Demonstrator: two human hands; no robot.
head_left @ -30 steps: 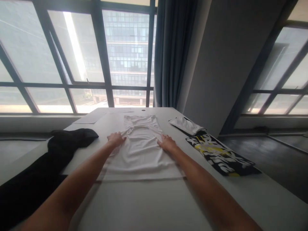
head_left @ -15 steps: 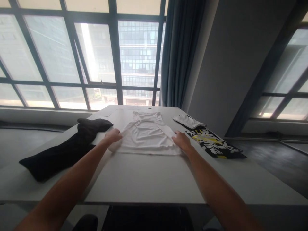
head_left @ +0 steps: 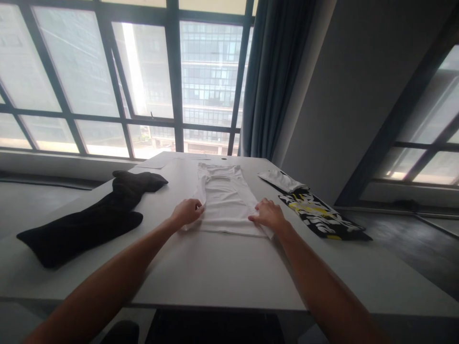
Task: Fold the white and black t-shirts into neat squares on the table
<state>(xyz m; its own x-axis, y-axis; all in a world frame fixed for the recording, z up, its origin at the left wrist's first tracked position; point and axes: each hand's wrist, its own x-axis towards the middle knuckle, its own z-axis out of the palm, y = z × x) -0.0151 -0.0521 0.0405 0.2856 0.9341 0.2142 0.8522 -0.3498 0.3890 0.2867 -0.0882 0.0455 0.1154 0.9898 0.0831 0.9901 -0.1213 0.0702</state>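
White cloth: a white cloth [head_left: 225, 200] lies flat in the middle of the white table [head_left: 215, 272]. It is long and narrow and runs toward 12 o'clock, to the window.
Left hand: the left hand [head_left: 187, 212] sits at the cloth's near corner, at 9 o'clock from it. The fingers curl in and pinch the cloth's edge. The arm is stretched out long over the table.
Right hand: the right hand [head_left: 267, 214] sits at the other near corner, at 3 o'clock from the cloth. It lies palm down with its fingers on the cloth's edge. I cannot tell if it grips the cloth or just presses on it.
Black cloth: a black cloth [head_left: 89, 220] lies at 9 o'clock, well apart from the hands.
Printed cloth: a folded black, white and yellow cloth [head_left: 321, 217] lies at 3 o'clock.
Small white cloth: a small folded white cloth [head_left: 283, 180] lies at 2 o'clock, just behind the printed one.
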